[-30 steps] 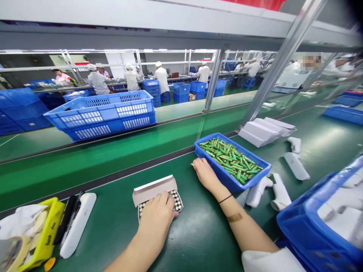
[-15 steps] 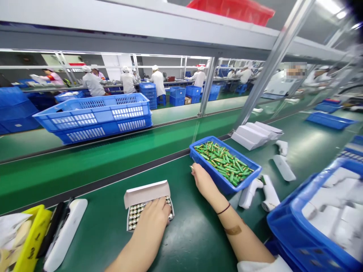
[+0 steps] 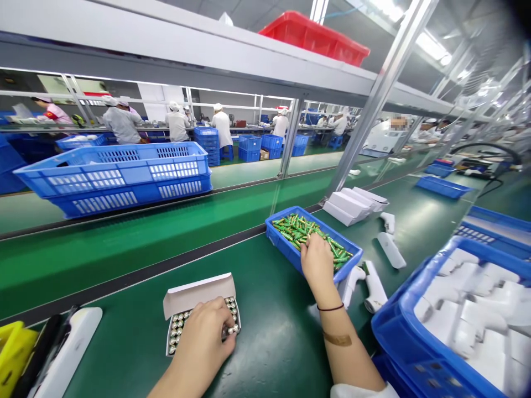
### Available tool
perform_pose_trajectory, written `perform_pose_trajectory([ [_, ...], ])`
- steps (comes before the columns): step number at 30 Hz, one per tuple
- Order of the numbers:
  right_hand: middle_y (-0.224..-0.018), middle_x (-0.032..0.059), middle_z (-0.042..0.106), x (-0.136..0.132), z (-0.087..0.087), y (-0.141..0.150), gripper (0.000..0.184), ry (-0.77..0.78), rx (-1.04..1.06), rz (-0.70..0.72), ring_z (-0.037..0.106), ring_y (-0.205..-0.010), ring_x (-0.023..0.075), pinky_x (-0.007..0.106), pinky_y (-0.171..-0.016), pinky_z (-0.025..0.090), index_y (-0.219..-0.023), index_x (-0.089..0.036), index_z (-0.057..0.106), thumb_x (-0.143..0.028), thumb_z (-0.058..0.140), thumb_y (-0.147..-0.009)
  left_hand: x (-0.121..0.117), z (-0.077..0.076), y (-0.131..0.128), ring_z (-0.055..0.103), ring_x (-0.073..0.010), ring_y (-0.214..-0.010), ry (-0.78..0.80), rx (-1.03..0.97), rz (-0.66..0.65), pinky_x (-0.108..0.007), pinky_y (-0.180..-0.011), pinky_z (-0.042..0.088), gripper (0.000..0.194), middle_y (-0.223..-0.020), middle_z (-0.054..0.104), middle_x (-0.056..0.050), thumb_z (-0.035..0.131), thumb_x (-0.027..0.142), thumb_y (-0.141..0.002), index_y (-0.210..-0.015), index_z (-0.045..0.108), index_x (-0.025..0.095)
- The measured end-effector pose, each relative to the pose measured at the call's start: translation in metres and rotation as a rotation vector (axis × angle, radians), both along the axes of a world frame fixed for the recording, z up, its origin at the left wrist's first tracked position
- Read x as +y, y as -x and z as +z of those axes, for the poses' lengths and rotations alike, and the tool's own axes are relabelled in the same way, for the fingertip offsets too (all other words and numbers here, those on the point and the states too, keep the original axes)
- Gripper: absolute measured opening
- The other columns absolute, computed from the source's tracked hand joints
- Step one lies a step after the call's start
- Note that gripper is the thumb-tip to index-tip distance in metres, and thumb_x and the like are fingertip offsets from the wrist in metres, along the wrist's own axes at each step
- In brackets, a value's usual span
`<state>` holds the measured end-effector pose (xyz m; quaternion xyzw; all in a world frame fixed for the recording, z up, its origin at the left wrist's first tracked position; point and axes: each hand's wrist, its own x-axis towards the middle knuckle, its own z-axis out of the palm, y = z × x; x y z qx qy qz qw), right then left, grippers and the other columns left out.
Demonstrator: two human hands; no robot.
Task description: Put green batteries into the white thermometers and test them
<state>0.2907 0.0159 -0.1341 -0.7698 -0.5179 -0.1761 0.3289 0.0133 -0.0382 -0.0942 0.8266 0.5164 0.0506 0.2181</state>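
An open white box (image 3: pixel 201 289) with its lid flap up holds rows of upright batteries with silvery ends (image 3: pixel 178 326). Over it, my left hand (image 3: pixel 203 329) has thumb and fingers closed round batteries at the near right corner. My right hand (image 3: pixel 318 260) reaches into a blue tray (image 3: pixel 286 250) heaped with loose green batteries with gold-coloured ends (image 3: pixel 296 228). Its fingers are curled down among the batteries; their tips are hidden, so what they pinch cannot be made out.
White device housings (image 3: pixel 390 250) and folded white boxes (image 3: pixel 352 204) lie beyond the tray. A blue crate (image 3: pixel 398 301) of white housings stands at right. Blue baskets (image 3: pixel 120 179) stand across the green belt (image 3: pixel 136 243). A yellow bin (image 3: pixel 16 348) is at left; a metal post (image 3: pixel 365 110) rises ahead.
My right hand has moved from the tray's near left side into the green batteries. My left hand stays at the box, its thumb now showing by the corner batteries. The view has shifted right.
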Motion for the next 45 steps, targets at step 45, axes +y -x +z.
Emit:
perform_pose_trajectory([
  [45, -0.048, -0.0096, 0.024, -0.051, 0.017, 0.128, 0.048, 0.355, 1.503, 1.144, 0.016, -0.042, 0.0047, 0.023, -0.041, 0.012, -0.059, -0.018, 0.045, -0.059, 0.058, -0.081, 0.018, 0.030, 0.019, 0.067, -0.0144, -0.064, 0.223, -1.007, 0.263, -0.020, -0.061, 0.054, 0.010, -0.079, 0.075, -0.005, 0.076, 0.021, -0.064, -0.071, 0.071, 0.015],
])
